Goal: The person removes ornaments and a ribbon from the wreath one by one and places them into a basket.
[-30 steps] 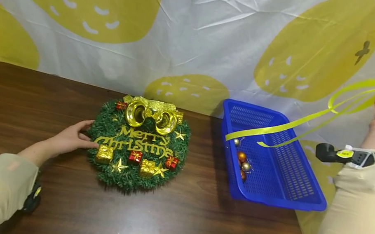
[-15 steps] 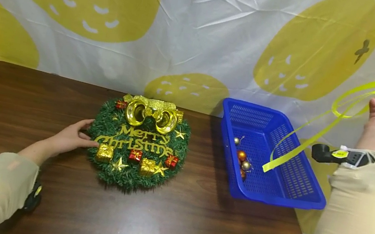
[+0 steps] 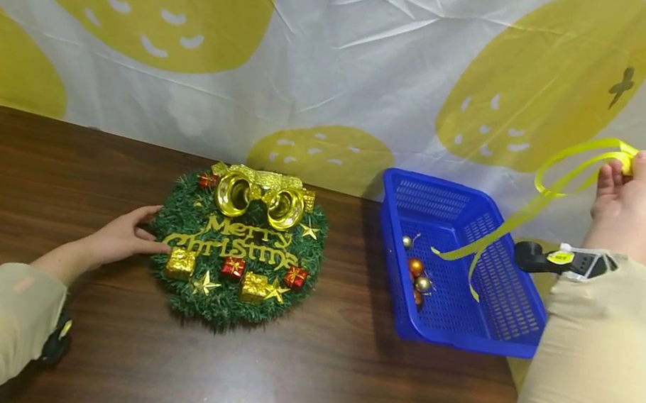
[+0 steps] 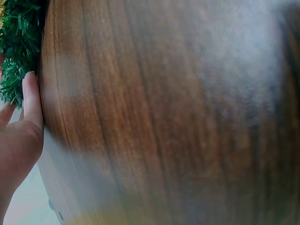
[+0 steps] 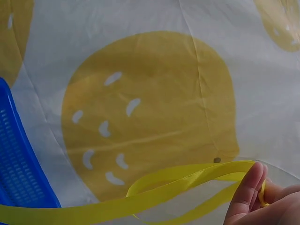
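My right hand [image 3: 635, 195] pinches a yellow ribbon [image 3: 517, 218] between thumb and fingers, up at the right. Loops hang by the hand, and two tails trail down into the blue basket [image 3: 400, 316]; the right wrist view shows the ribbon [image 5: 140, 199] stretching left from the fingertips. On the table lies a green tinsel wreath [image 3: 226, 310] with gold bells, small gift boxes, stars and gold "Merry Christmas" lettering. My left hand [image 3: 122, 238] rests against the wreath's left edge, thumb extended beside a gold box. Its other fingertips are partly hidden by the greenery.
Several small orange and gold baubles [image 3: 416, 268] lie along the basket's left side. The basket stands at the table's [image 3: 328, 390] right side, by a white curtain [image 3: 339, 38] with yellow fruit prints that hangs behind the table.
My right hand has moved left and slightly down with the ribbon. The ribbon's tails swung off the basket's left rim and now hang inside it. Left hand and wreath stay put.
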